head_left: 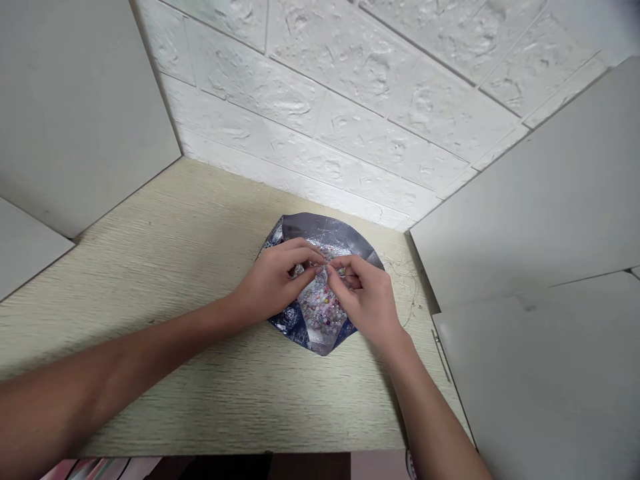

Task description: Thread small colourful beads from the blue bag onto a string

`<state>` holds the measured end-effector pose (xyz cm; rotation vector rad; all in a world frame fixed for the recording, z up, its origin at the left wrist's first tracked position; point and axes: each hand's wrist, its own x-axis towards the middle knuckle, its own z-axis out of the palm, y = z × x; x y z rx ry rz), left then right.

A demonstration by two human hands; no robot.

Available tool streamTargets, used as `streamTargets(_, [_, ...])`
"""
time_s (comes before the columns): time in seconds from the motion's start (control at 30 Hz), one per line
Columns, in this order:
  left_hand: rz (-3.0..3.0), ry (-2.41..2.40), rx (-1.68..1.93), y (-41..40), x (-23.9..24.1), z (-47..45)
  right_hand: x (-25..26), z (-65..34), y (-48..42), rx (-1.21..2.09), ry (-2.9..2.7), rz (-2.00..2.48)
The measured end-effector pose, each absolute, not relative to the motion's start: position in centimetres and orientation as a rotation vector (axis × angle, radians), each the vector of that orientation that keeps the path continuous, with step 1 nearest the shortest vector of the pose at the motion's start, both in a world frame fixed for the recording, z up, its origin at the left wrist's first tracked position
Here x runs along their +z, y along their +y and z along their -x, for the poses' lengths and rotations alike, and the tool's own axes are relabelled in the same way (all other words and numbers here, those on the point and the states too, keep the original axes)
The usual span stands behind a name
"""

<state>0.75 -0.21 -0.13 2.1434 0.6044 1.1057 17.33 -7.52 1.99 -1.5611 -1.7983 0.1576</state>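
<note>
A silvery blue foil sheet (320,230) lies spread on the pale wooden desk (165,267), with several small pastel beads (320,310) heaped in its middle. My left hand (273,280) and my right hand (367,297) hover just above the beads, fingertips meeting over the heap. Both hands are pinched closed on something tiny between thumb and forefinger, perhaps a bead and thin thread, too small to name. The hands cover much of the foil and part of the bead pile.
A white embossed brick wall (350,127) runs behind the desk. Grey panels (75,113) stand at the left and a second grey panel (540,200) at the right. Thin loose threads (407,280) lie right of the foil. A slim metal pin or needle (441,357) rests near the desk's right edge.
</note>
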Motion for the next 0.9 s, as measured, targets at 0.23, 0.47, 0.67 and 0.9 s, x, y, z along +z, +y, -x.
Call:
streamTargets(0.23, [-2.162,0.633,1.065,-0.05,-0.03,-0.67,2.07,-17.37,-7.62,0.217,-1.785,1.617])
streamTargets(0.47, [-2.128,0.613,1.044,-0.25,0.05,-0.84,2.75,-17.37,-7.75,0.318,-1.867,1.682])
streamTargets(0.67, [-2.170,0.650,1.041,-0.21,0.39,-0.78,2.59,-17.29,-7.68,0.267,-1.850,1.636])
streamTargets(0.9, [-1.829,0.521,1.010,-0.90,0.57,-0.45,2.16,-17.42,-7.32,0.115,-1.675,1.561])
